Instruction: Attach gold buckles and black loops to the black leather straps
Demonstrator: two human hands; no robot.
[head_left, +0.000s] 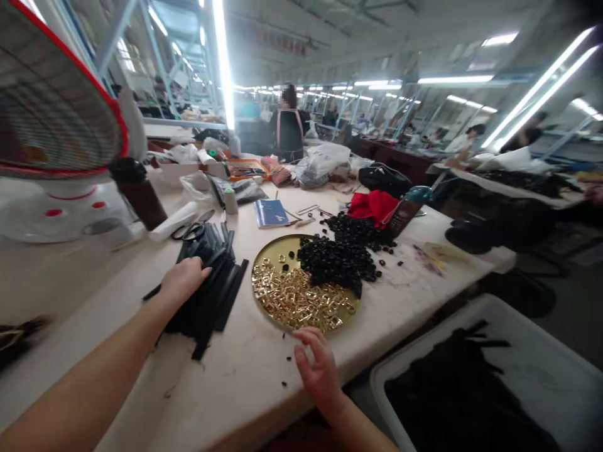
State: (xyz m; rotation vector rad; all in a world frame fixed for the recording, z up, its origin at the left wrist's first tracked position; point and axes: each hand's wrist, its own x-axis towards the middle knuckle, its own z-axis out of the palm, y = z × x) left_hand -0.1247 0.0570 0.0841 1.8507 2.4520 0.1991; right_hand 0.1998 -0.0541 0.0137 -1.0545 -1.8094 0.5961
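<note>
At lower centre, our right hand [320, 371] curls loosely, thumb and fingers slightly apart, just beside the round tray [282, 246] of gold buckles [301, 298]. At centre left, our left hand [183, 279] lies on black strips [214, 295]; we cannot tell whether it grips any. The near edge of the tabletop [249, 389] slants rightward past a white bin [532, 364]; bare surface separates strips and tray.

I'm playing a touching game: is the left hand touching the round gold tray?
Apart. In the head view, black strips and some pale table lie between the left hand and the round gold tray.
</note>
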